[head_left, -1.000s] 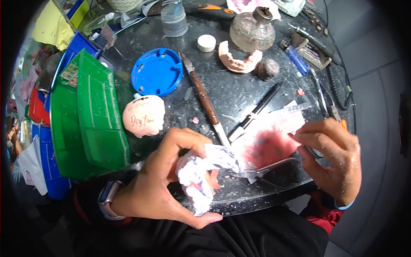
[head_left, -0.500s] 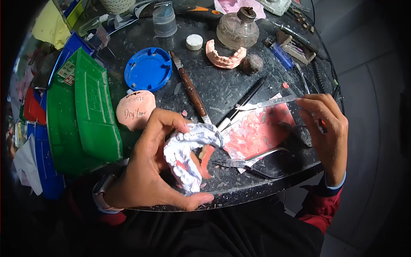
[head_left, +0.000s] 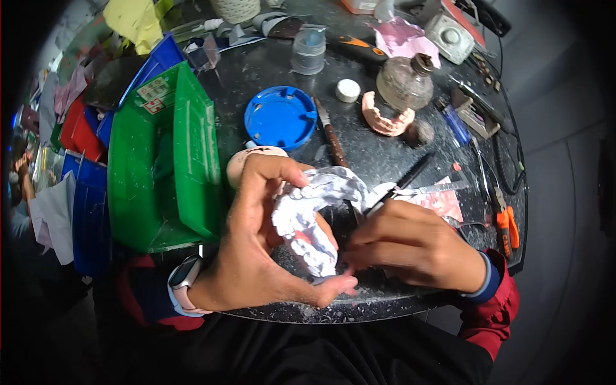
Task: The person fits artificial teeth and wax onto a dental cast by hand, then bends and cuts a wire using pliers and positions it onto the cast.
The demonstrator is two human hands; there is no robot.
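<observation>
My left hand (head_left: 256, 237) is wrapped round a white, crumpled-looking arch-shaped piece (head_left: 297, 221) with a small pink-red spot. Just right of it is my right hand (head_left: 417, 247), blurred, with its fingers bent together toward the arch; whether they hold anything is hidden. Behind the right hand lie a black pen (head_left: 410, 174), a clear strip (head_left: 443, 187) and a pink-smeared sheet (head_left: 449, 204), partly covered. A brown-handled knife (head_left: 333, 142) lies beyond the arch. The rounded pink block (head_left: 240, 165) is mostly behind my left hand.
Left stand a green bin (head_left: 199, 154) and blue bins (head_left: 91, 218). Farther back are a blue lid (head_left: 280, 117), white cap (head_left: 348, 90), pink dental cast (head_left: 384, 122), glass burner (head_left: 404, 83) and clear jar (head_left: 309, 50). Orange-handled pliers (head_left: 507, 224) lie at the right edge.
My right hand has moved left and nearer, from beside the clear strip to beside the arch. My left hand still holds the arch. The view has shifted, so the table items appear farther right.
</observation>
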